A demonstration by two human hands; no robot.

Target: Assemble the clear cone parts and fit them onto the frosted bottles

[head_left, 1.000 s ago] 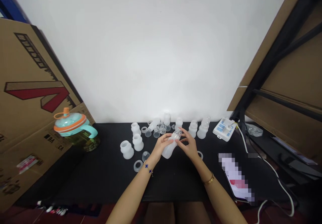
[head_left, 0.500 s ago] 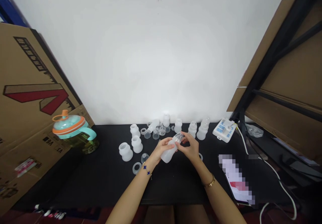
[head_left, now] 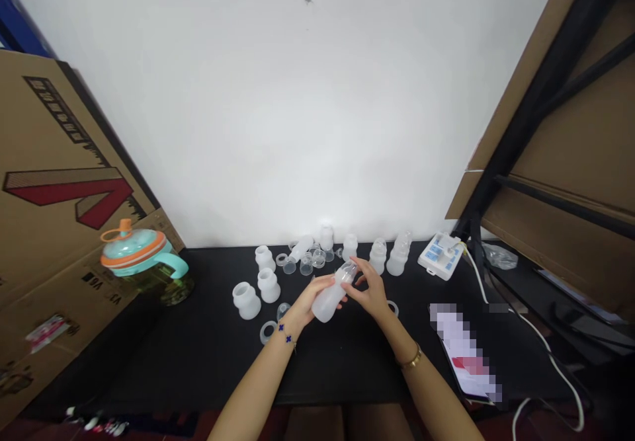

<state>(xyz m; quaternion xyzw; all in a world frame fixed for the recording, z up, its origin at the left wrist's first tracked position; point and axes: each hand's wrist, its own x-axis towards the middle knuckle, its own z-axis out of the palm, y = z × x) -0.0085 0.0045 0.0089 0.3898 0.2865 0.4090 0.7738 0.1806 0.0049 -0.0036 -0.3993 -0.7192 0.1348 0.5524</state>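
Observation:
A frosted white baby bottle (head_left: 325, 305) is held tilted over the black table, its clear top pointing up and right. My left hand (head_left: 308, 297) is closed around the bottle's body. With thumb and fingers, my right hand (head_left: 372, 290) grips the bottle's clear domed cap (head_left: 346, 271). Left of my hands stand several open bottle bodies, the nearest a short white one (head_left: 247, 301). A ring collar (head_left: 268, 332) and a clear dome piece (head_left: 283, 311) lie beside my left wrist. Another ring (head_left: 393, 308) is partly hidden behind my right wrist.
Capped bottles (head_left: 398, 256) stand at the back right. Clear caps and rings (head_left: 306, 264) lie in a cluster near the wall. A teal-and-orange jug (head_left: 143, 262) is at left, a white case (head_left: 441, 256) and a phone (head_left: 466, 355) at right, with a white cable (head_left: 538, 335) beyond.
The bottle and both hands have shifted slightly to the left in view. The right fingers have changed position around the clear cap. The whole view has also moved a little.

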